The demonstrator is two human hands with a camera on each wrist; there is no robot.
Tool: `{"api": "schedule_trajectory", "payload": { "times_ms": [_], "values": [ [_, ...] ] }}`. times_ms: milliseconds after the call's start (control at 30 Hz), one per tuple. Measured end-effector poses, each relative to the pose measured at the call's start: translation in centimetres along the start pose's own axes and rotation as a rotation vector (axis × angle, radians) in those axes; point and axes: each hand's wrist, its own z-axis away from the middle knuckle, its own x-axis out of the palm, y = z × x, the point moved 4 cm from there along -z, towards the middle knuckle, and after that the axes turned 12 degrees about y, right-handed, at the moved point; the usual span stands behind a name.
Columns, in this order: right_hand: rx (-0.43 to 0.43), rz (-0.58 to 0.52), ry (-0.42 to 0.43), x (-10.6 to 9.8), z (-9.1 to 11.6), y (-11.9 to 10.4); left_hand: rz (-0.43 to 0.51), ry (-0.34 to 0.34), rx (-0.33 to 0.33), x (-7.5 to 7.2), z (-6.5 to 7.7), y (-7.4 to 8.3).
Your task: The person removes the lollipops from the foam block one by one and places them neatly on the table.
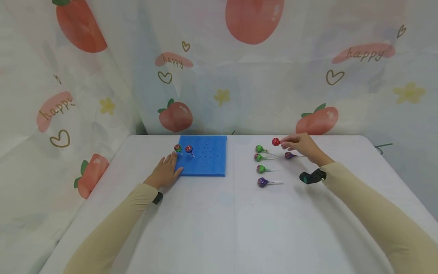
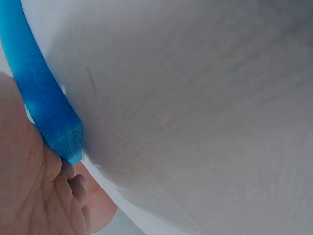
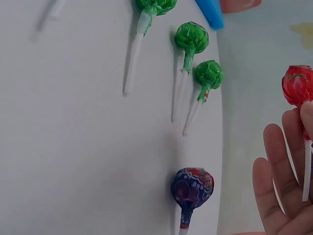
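A red-wrapped lollipop (image 1: 276,142) is pinched by my right hand (image 1: 304,146), held above the far right part of the table. In the right wrist view the red lollipop (image 3: 297,85) has its white stick pointing down along the palm. My left hand (image 1: 165,171) rests with fingers straight against the left edge of a blue board (image 1: 208,167) dotted with small holes. Two lollipops stand in the board: a green and red one (image 1: 177,148) and a purple and red one (image 1: 189,149). Beneath my right hand lies a purple lollipop (image 1: 289,155).
Right of the board, several lollipops lie in a column with sticks pointing right: green ones (image 1: 261,168) and, nearest me, a purple one (image 1: 262,182). The white table (image 1: 205,228) ends at a patterned cloth backdrop (image 1: 260,83).
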Motion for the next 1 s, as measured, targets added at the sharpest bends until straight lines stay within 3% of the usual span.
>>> {"api": "schedule_trajectory", "payload": {
  "times_ms": [633,1000],
  "values": [
    [0.095,0.049,-0.014,-1.9,2.7,3.5,-0.014,-0.01,-0.003,0.2,-0.1,0.0],
    [0.121,0.063,-0.019,-1.8,3.6,5.5,-0.022,-0.01,-0.004,0.3,-0.1,-0.1]
  ]
}}
